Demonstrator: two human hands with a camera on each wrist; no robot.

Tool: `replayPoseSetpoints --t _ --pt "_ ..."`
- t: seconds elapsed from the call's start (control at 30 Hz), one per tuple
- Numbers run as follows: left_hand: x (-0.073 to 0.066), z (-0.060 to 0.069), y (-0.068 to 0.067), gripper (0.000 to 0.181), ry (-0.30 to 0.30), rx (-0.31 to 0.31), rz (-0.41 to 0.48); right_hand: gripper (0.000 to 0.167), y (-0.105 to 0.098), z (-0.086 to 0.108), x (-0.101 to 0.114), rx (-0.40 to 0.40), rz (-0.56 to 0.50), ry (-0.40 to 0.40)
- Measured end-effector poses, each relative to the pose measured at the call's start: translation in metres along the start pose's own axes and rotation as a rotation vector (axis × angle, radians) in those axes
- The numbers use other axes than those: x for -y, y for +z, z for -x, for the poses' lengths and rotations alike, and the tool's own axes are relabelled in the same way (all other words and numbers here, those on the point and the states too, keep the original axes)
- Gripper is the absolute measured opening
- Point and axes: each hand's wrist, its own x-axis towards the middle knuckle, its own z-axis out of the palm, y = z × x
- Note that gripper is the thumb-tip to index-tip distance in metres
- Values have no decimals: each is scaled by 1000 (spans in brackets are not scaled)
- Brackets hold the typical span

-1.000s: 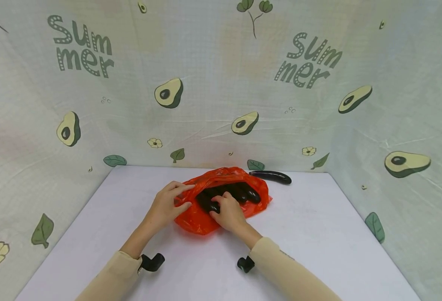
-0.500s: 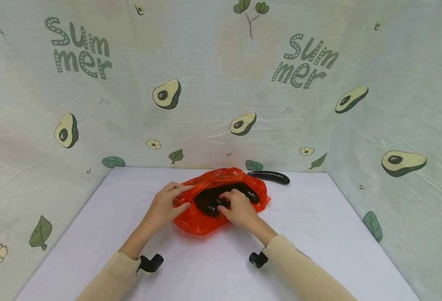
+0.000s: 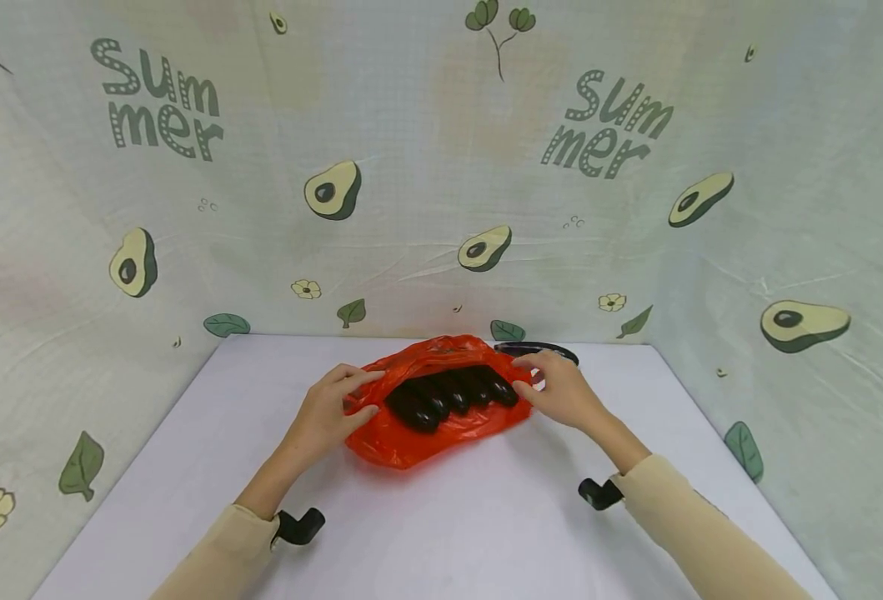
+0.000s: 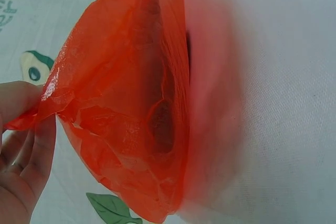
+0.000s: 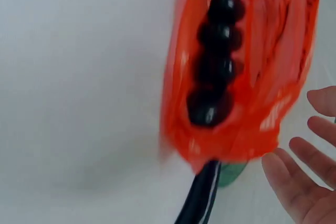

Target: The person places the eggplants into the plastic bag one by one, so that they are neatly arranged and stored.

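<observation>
A red plastic bag (image 3: pixel 403 447) lies on the table, its mouth toward me. Inside it several dark, glossy eggplants (image 3: pixel 417 410) lie side by side, and the right wrist view shows their rounded ends in a row. My left hand (image 3: pixel 327 410) pinches the bag's left edge between thumb and fingers; the left wrist view shows the film (image 4: pixel 100 93) drawn taut from that hold. At the bag's right edge, my right hand (image 3: pixel 564 392) has its fingers spread; in the right wrist view these fingers (image 5: pixel 310 153) are apart from the film and hold nothing.
One loose eggplant (image 3: pixel 512 347) lies behind the bag at the right, partly covered by my right hand. A white table (image 3: pixel 426 542) spreads in front. Cloth walls (image 3: pixel 411 117) with avocado prints rise at the back and both sides.
My right hand has moved from the eggplants in the bag's mouth out to the bag's right edge, letting go of them. My left hand keeps its hold on the left edge.
</observation>
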Motion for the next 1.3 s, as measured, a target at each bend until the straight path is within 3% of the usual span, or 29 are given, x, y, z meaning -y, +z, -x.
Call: replayPoseSetpoints --t 0.33,0.7,0.93,1.3 --pt "-3 -2 2 56 -1 8 3 47 -25 0 -78 -42 30 129" --pt "-1 -2 4 57 -5 3 9 59 -14 -12 -126 -48 29 202" --pt "1 1 6 56 -13 5 11 62 8 -23 -144 -30 2 234" --pt "1 0 5 57 -12 7 16 67 18 -28 -150 18 -14 295"
